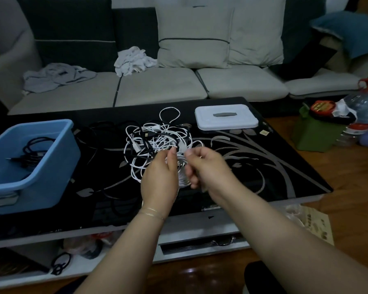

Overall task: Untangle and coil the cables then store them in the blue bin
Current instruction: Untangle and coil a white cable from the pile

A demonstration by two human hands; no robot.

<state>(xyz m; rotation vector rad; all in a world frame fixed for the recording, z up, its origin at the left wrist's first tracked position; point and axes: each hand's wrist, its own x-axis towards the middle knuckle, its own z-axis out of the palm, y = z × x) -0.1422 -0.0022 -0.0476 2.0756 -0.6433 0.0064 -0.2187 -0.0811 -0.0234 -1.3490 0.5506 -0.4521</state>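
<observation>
A tangle of white and black cables point(155, 141) lies in the middle of the black glass table point(263, 166). My left hand point(160, 177) pinches a white cable at the near edge of the tangle. Close beside it, my right hand point(202, 166) pinches the same white cable; a partly wound white coil point(181, 166) shows between the two hands. The blue bin point(57, 145) stands at the table's left end with a coiled black cable point(31, 154) inside. More black cables point(98, 132) lie between the bin and the tangle.
A white lid with a grey handle point(225, 117) rests at the table's far right. A sofa point(157, 85) with cushions and crumpled cloths stands behind. Bags and a green box point(319, 132) sit on the floor to the right. A black cable point(60, 264) lies on the lower shelf.
</observation>
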